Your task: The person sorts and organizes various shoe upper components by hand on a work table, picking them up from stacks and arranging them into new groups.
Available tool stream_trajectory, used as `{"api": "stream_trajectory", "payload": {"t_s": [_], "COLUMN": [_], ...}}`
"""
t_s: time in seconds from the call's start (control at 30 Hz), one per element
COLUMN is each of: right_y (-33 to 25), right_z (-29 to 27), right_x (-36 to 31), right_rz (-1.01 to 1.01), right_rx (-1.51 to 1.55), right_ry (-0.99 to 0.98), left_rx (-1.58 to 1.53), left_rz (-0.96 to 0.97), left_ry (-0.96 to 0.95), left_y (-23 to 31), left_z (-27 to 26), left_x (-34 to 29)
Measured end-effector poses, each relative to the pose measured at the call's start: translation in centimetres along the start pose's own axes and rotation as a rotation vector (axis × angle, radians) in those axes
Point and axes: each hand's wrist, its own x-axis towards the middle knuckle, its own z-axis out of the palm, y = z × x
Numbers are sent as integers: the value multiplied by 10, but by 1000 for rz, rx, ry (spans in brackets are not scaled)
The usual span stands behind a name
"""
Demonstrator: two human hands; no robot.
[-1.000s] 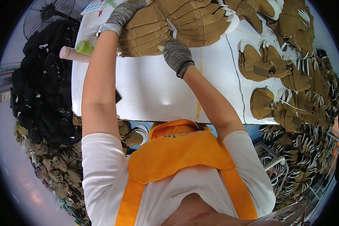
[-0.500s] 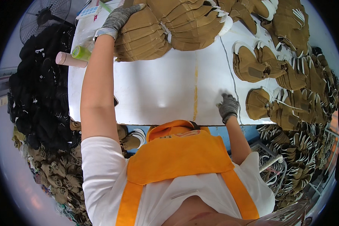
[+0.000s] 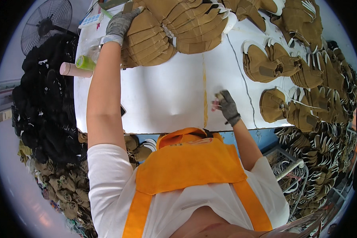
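We find the stack of brown cut pieces [image 3: 146, 41] on the far part of the white bench [image 3: 158, 99]. The gloved left hand [image 3: 121, 27] rests on the stack's left side; we cannot tell how firm that grip is. The gloved right hand [image 3: 229, 107] is above the bench's near half, its grip narrow on a small pinkish item [image 3: 215, 105], too small to identify. Containers: at the bench's left edge we note a pink cylindrical bottle [image 3: 73, 70] lying just beside a green cylinder [image 3: 85, 63]; we cannot see inside either. Below the bench's right end, a grey wire basket [image 3: 279, 150] holds white looped pieces [image 3: 281, 166].
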Motion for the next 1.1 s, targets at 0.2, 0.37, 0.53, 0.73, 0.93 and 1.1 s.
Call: {"api": "stream_trajectory", "payload": {"t_s": [0.2,0.37,0.53,0.73,0.93,1.1], "right_y": [-13,-15,-21,-17,-33,-30], "right_z": [126,177,209,224,235,228], "right_x": [54,95,105,119,118,117], "right_rz": [-292,-327,-533,-745,-705,-669], "right_rx": [99,-544,-804,-702,-601,-639], "right_ry": [-316,-416,-50,20,-88,-105], "left_rx": [113,77,-15,8,-49,-18], "left_rz": [-171,-172,-86,-74,-8,-81], "left_ry": [148,126,129,52,68,25], "left_y": [63,55,43,49,47,52], "left_z": [1,0,3,-2,-2,-5], "left_x": [-32,-27,-22,-20,-22,-22]}}
